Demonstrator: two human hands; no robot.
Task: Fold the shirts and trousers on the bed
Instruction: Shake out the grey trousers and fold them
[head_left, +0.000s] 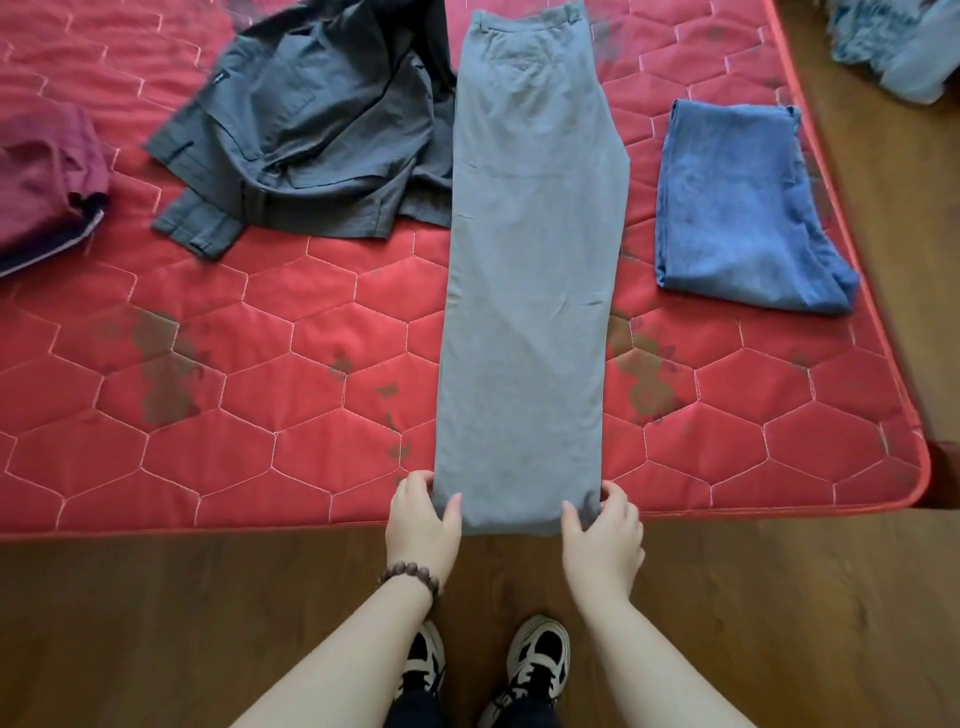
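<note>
1. Grey trousers (530, 270): laid flat and lengthwise on the red quilted mattress (234, 415), legs stacked one on the other, waistband at the far end, hems at the near edge and slightly overhanging it.
2. Left hand (422, 519): at the near left corner of the hem, thumb on top of the cloth, fingers curled at the edge; pinches the fabric there. Beaded bracelet (410, 577) on that wrist.
3. Right hand (602, 535): at the near right corner of the hem, thumb lying on the cloth, fingers wrapped at the side edge; pinches the fabric likewise.
4. Dark grey shirt (311, 135): crumpled and unfolded, left of the trousers' upper half, right edge touching or tucked under the trousers; which of the two, cannot tell.
5. Blue folded garment (737, 208): right of the trousers, apart from them, near the mattress's right edge.
6. Maroon garment (47, 176): at the far left, partly cut off by the frame edge; fold state unclear.
7. Pale blue patterned cloth (888, 47): at top right, off the mattress, blurred.
8. Mattress surface: hexagon stitching, dark stained patches left and right of the trouser legs.
9. Wooden floor (156, 623): in front of the mattress; two black-and-white shoes (535, 660) between the forearms.
</note>
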